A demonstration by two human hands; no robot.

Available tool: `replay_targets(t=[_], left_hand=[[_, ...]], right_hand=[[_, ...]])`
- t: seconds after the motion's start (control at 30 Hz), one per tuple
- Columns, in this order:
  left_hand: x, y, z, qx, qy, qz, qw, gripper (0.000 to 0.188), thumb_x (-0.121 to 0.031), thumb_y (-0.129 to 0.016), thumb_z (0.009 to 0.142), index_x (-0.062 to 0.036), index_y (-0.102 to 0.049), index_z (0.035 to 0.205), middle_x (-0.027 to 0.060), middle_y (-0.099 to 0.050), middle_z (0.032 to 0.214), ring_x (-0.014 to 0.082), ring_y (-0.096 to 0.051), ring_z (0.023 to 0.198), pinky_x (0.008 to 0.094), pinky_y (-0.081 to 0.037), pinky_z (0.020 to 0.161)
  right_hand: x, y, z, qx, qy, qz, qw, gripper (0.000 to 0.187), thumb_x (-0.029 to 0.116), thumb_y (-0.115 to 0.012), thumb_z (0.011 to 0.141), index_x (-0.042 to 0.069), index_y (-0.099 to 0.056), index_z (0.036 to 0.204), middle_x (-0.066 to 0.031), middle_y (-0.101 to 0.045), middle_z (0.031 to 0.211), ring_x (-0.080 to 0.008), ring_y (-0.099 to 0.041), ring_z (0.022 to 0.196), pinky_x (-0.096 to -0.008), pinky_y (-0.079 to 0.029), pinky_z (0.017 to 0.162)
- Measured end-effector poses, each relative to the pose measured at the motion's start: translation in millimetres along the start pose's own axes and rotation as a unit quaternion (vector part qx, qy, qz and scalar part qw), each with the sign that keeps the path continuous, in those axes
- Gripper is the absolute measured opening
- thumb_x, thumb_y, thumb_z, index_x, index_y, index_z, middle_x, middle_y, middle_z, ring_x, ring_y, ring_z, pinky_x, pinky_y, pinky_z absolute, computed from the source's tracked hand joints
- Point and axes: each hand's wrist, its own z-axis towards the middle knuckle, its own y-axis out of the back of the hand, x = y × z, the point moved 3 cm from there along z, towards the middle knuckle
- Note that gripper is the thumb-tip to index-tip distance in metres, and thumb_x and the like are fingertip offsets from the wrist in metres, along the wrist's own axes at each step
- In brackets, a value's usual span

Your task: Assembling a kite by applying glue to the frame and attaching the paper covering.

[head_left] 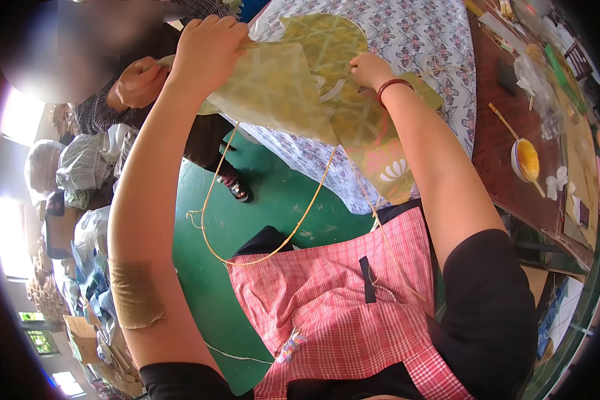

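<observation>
Head view: a person holds a thin, see-through, yellow-green sheet with pink and white flowers (267, 83) between two raised hands. Its right part lies over a white cloth printed with small reddish figures (423, 47), which serves as the landmark here; its left part reaches out past the cloth's left edge, over a green floor (267, 177).

The left hand (210, 53), just beyond the cloth's left side, has its fingers bent over the sheet's upper edge, gripping it; the thumb is hidden. The right hand (372, 71), above the cloth, pinches the sheet between thumb and curled forefinger. Another person's hand (139, 83) is left of the cloth, closed near the sheet's end; whether it grips the sheet cannot be told.

Handling so thin a material well likely calls for an even, gentle pull from both sides, since a hard tug at the right hand's small pinch could crease or tear it. The layers overlap above the cloth, so they are best drawn smooth. A thin tan looped cord (299, 228) hangs nearer the wearer than the cloth and should be kept from snagging. The white bowl of orange-yellow paste (527, 160), right of the cloth, deserves some clearance from the right elbow.
</observation>
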Motion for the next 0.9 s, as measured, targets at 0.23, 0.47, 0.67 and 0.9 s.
replay_targets(t=[0.23,0.47,0.67,0.9], left_hand=[[-2.0,14.2,-19.3,0.009,0.065,-0.115,0.991,0.017,-0.02,-0.059,0.082,-0.01,-0.062,0.094,0.0062,-0.061,0.085,0.0256,-0.06,0.083,0.0368,-0.048,0.07],[-46.1,117.8,-108.0,-0.059,0.137,-0.172,0.974,0.012,-0.001,-0.063,0.079,-0.0012,-0.066,0.091,0.0102,-0.066,0.088,0.0208,-0.063,0.08,0.0295,-0.048,0.074],[-75.9,135.7,-178.7,-0.112,0.226,-0.234,0.939,0.013,-0.001,-0.068,0.073,-0.0033,-0.067,0.085,0.0073,-0.062,0.084,0.0222,-0.059,0.078,0.0302,-0.047,0.07],[-92.4,130.3,-209.7,-0.107,0.208,-0.221,0.947,0.017,-0.003,-0.07,0.069,-0.0041,-0.067,0.085,0.0073,-0.061,0.082,0.023,-0.058,0.077,0.0318,-0.047,0.07]], right_hand=[[-11.8,-16.4,6.3,-0.019,0.001,0.005,1.0,0.028,0.022,-0.054,0.082,0.015,-0.066,0.106,-0.0082,-0.063,0.108,-0.0274,-0.06,0.1,-0.0425,-0.05,0.082],[5.8,3.4,-6.4,-0.039,-0.002,-0.034,0.999,0.032,0.037,-0.059,0.078,0.011,-0.067,0.097,-0.0087,-0.063,0.108,-0.0281,-0.06,0.099,-0.0417,-0.05,0.08],[13.1,-9.1,-9.2,-0.012,0.031,-0.175,0.984,0.052,0.049,-0.053,0.084,0.01,-0.059,0.118,-0.0197,-0.05,0.125,-0.0373,-0.045,0.117,-0.0409,-0.035,0.1],[6.8,-31.5,-35.7,-0.12,0.115,-0.134,0.977,0.051,0.047,-0.053,0.085,0.01,-0.058,0.119,-0.0218,-0.048,0.126,-0.0356,-0.045,0.117,-0.0391,-0.036,0.099]])
